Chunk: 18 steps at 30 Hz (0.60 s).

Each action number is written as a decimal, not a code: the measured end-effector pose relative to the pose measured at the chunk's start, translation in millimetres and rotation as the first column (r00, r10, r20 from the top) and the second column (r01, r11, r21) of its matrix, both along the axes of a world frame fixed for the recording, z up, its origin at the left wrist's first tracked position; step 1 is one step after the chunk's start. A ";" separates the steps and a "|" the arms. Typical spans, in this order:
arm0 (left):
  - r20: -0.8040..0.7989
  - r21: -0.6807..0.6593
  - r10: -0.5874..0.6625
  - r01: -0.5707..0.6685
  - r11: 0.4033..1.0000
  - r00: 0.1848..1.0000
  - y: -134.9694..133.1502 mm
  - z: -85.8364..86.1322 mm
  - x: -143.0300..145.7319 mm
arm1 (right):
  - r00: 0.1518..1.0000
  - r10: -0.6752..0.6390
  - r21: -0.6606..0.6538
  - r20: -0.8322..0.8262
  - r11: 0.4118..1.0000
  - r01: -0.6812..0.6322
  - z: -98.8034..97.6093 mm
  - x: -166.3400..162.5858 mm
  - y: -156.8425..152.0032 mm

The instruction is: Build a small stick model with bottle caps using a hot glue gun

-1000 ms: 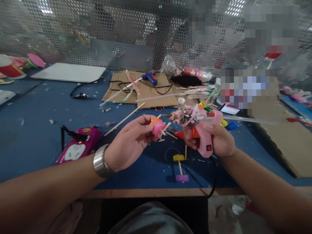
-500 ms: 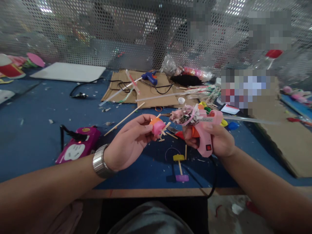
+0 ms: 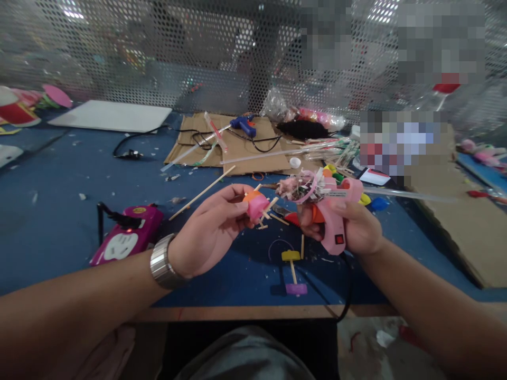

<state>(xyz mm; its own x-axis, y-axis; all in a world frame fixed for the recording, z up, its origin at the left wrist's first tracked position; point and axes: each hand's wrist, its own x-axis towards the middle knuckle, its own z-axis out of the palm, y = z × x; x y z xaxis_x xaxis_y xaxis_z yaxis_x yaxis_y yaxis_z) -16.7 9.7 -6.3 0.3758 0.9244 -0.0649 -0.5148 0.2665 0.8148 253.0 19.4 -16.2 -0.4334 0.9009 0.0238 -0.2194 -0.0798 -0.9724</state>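
Note:
Between the thumb and fingers of my left hand (image 3: pixel 216 227) is a pink and orange bottle-cap piece (image 3: pixel 258 206) with thin wooden sticks poking out. My right hand (image 3: pixel 358 227) grips a pink hot glue gun (image 3: pixel 330 214) by its handle, fingers at the orange trigger. The gun's nozzle, behind a clump of stringy glue and scraps, points left, close to the upper stick of the cap piece; whether they touch I cannot tell. Below the hands, a yellow cap and a purple cap joined by a stick (image 3: pixel 293 272) rest on the blue table (image 3: pixel 222 290).
A magenta power strip (image 3: pixel 130 232) with a plug in it sits at left. A long stick (image 3: pixel 202 192) lies behind my left hand. Farther back are a blue glue gun (image 3: pixel 243 125) on cardboard (image 3: pixel 253 161) and a white board (image 3: pixel 111 115). More cardboard (image 3: pixel 447 211) is at right.

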 end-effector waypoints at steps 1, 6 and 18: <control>-0.002 0.000 -0.002 0.002 1.000 1.000 0.1 -0.1 0.1 | 1.000 -0.001 0.000 0.001 1.000 0.001 0.0 -0.1 -0.1; -0.003 0.006 0.000 0.000 1.000 1.000 0.9 -1.0 1.0 | 1.000 -0.005 -0.009 0.002 1.000 0.005 0.3 0.1 -1.0; 0.018 0.024 -0.018 0.018 1.000 1.000 1.3 -3.8 -0.4 | 1.000 -0.014 -0.031 -0.025 0.999 0.013 -1.0 0.3 -0.3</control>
<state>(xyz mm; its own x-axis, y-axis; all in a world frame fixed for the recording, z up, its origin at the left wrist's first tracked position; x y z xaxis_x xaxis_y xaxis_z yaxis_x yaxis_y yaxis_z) -17.1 10.9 -10.1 0.3933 0.9187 -0.0362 -0.5252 0.2568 0.8113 253.3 19.1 -17.1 -0.4207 0.9072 0.0061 -0.2446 -0.1069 -0.9637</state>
